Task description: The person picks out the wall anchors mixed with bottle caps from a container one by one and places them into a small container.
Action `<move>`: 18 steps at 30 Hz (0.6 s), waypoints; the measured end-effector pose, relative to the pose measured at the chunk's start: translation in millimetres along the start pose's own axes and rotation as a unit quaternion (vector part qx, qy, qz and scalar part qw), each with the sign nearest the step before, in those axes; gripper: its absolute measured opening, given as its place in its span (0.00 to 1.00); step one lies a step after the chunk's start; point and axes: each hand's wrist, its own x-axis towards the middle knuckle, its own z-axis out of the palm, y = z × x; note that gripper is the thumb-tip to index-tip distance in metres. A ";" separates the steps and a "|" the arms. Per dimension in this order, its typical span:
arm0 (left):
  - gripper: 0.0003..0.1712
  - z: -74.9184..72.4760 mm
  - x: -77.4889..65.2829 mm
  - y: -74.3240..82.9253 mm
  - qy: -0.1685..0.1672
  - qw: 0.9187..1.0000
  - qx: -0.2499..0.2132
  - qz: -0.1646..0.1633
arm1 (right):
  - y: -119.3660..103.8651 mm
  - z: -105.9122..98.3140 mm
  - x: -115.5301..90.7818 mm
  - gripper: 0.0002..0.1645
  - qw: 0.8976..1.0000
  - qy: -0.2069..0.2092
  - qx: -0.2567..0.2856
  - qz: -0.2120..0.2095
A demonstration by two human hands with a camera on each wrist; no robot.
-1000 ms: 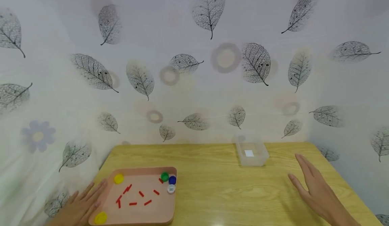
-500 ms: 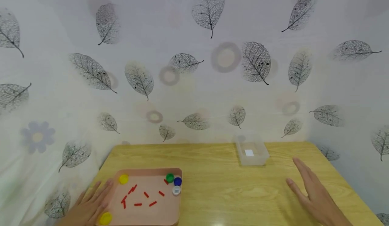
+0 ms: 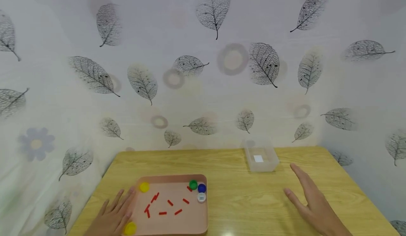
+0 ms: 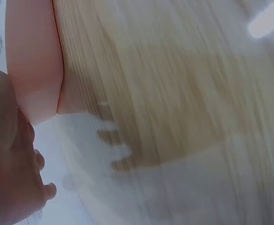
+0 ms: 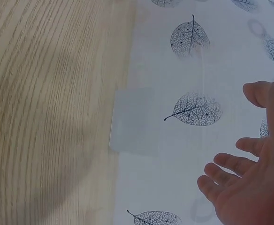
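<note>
A shallow pink tray (image 3: 187, 225) lies at the front left of the table. In it are several short red sticks (image 3: 162, 213), a yellow disc (image 3: 144, 187) in the back left corner and another at the front left. A green cap (image 3: 193, 185), a blue cap (image 3: 201, 188) and a white cap (image 3: 201, 197) cluster in its back right corner. My left hand (image 3: 111, 213), fingers straight and spread, presses against the tray's left side; the left wrist view shows it at the tray wall (image 4: 34, 56). Over the table's right side, my right hand (image 3: 312, 207) holds nothing, its fingers extended.
A clear plastic box (image 3: 262, 165) with a white label (image 3: 258, 158) stands at the back of the wooden table (image 3: 241, 200), right of the middle. Behind and at both sides hangs a pale cloth (image 3: 196, 95) printed with leaves.
The tray has slid right across the table with the caps and sticks in it, my left hand moving along with it. My right hand has drifted a little left.
</note>
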 end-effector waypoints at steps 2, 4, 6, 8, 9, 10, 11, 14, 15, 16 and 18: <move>0.33 2.6 1.8 9.8 0.006 1.000 -0.001 0.002 | -3.2 3.1 0.7 0.45 1.000 0.003 0.003 -0.007; 0.33 5.3 4.1 19.3 0.013 1.000 0.000 0.003 | -6.5 7.1 1.7 0.45 1.000 0.004 0.002 -0.015; 0.33 7.4 7.0 28.4 0.015 1.000 0.007 0.004 | -10.3 11.4 2.8 0.45 1.000 0.007 0.000 -0.022; 0.34 9.9 10.2 37.2 0.021 1.000 0.007 0.005 | -13.3 15.6 4.2 0.45 1.000 0.010 -0.005 -0.025; 0.33 10.7 11.9 41.4 0.025 1.000 0.007 0.006 | -14.9 17.6 4.7 0.45 1.000 0.012 -0.008 -0.028; 0.34 11.8 13.6 45.9 0.029 0.999 0.011 0.008 | -16.3 19.5 5.2 0.46 0.999 0.014 -0.011 -0.034; 0.34 12.8 15.1 50.3 0.034 0.999 0.012 0.010 | -17.6 21.5 5.8 0.46 0.999 0.015 -0.014 -0.040; 0.34 15.3 19.4 64.3 0.043 0.999 0.014 0.013 | -21.3 27.2 7.4 0.47 0.998 0.018 -0.014 -0.058; 0.34 16.1 20.6 69.5 0.043 0.999 0.014 0.013 | -22.7 29.2 8.0 0.47 0.998 0.018 -0.012 -0.064; 0.34 16.7 21.8 75.0 0.041 0.999 0.015 0.011 | -23.9 31.3 8.6 0.47 0.997 0.020 -0.011 -0.072; 0.35 17.7 24.2 85.8 0.038 0.999 0.015 0.009 | -27.1 35.7 9.9 0.47 0.996 0.021 -0.008 -0.088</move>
